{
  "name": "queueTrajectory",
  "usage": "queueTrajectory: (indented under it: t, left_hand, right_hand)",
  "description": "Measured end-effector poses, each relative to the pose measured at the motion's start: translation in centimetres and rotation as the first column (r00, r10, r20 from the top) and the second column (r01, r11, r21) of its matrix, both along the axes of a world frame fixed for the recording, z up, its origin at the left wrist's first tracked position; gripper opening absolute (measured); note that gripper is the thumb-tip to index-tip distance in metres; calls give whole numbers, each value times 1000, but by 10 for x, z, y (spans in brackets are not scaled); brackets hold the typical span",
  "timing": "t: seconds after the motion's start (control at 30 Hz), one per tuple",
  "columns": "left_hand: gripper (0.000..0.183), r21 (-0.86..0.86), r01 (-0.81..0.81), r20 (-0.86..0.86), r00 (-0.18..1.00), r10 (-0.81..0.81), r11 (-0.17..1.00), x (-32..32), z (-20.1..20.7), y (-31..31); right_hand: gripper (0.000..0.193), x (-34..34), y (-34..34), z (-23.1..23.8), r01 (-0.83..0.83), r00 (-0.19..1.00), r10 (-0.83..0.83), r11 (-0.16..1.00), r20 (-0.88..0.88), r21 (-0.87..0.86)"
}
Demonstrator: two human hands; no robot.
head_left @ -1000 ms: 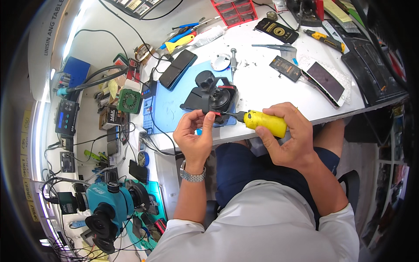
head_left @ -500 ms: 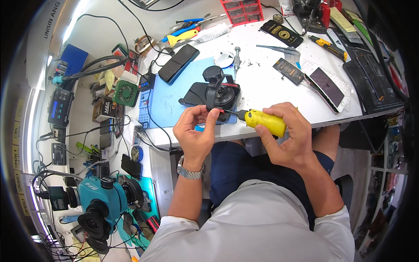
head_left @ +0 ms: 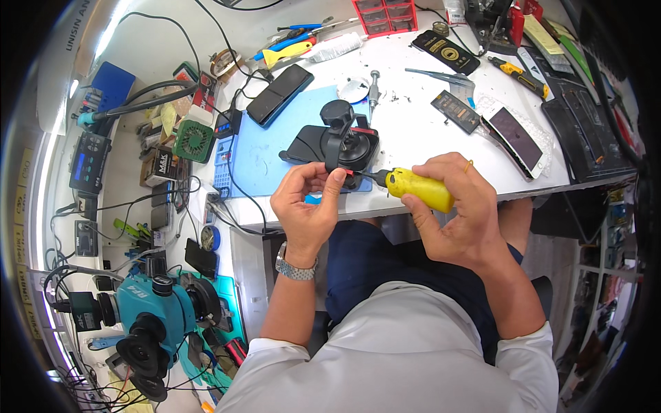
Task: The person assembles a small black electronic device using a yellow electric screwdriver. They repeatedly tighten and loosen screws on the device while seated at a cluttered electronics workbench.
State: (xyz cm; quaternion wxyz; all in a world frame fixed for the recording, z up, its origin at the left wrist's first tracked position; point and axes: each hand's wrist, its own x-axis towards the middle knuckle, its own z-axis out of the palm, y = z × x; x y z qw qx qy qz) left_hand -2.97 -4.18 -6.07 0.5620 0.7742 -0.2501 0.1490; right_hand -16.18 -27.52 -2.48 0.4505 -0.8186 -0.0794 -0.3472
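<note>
On the blue mat (head_left: 258,158) lies a dark phone (head_left: 303,147), gripped in a black suction-cup clamp (head_left: 353,146). My left hand (head_left: 306,205), with a metal watch on its wrist, pinches the near end of the clamp beside a small red part; the fingertips are partly hidden. In my right hand (head_left: 458,206) is a yellow squeeze bottle (head_left: 421,191), tilted sideways. Its dark nozzle ends in a thin tip that points left at the spot beside my left thumb. Whether the tip touches the clamp, I cannot tell.
A second dark phone (head_left: 280,96) rests on the mat's far left corner. Behind the clamp stand a small round dish (head_left: 353,89) and a screwdriver (head_left: 374,89). To the right lie tweezers (head_left: 438,76), a battery (head_left: 456,111) and a white phone (head_left: 516,141). A teal microscope (head_left: 155,313) stands at lower left.
Both hands keep nearly the same pose, and the bottle's tip stays beside my left thumb. The whole view has shifted slightly.
</note>
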Motion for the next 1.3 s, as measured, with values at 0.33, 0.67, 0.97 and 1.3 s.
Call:
queueTrajectory:
  t: [0.33,0.67,0.97,1.3]
  left_hand:
    - [22,66,4,82,997,-10,998,1,-4,8]
    - [55,222,-7,135,991,-23,975,-13,21,13]
    - [60,429,-17,220,972,-87,903,22,69,-23]
    - [41,489,41,244,953,-182,872,26,73,-24]
  right_hand:
    - [37,-3,-22,-16,158,987,-159,987,-30,-43]
    - [43,27,-38,-73,426,897,-439,888,-46,-172]
    - [44,21,-37,-71,500,861,-509,840,11,-211]
    - [42,23,-37,-71,492,869,-494,859,23,-138]
